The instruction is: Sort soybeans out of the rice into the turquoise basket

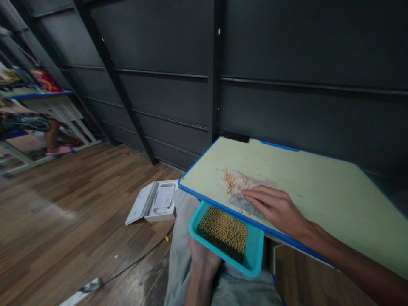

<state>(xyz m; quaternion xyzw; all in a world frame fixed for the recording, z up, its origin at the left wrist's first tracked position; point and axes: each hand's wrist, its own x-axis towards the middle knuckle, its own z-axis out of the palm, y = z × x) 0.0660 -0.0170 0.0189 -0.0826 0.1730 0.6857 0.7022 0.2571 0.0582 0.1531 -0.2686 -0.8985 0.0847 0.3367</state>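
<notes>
My left hand [204, 254] supports a turquoise plastic tray [256, 250] from below, just under the table's front edge. Inside are yellowish round beans [226, 227], with a dark green patch of small beans [216, 240] along the near side. Over the tabletop, my right hand [274, 205] reaches in from the right, fingers drawn together and fingertips down at a pile. White translucent bits [239, 177] and orange-yellow beans [228, 179] make up that pile. Something clear and bluish [239, 199] lies beside the fingertips. Whatever the fingers pinch is hidden.
The pale table [318, 187] has a blue rim, and a dark flat object [235, 137] lies at its far corner. On the wooden floor are an open white box [162, 202] and a cable [137, 261]. A dark panelled wall rises behind. Another person's legs [54, 136] show under a left-hand table.
</notes>
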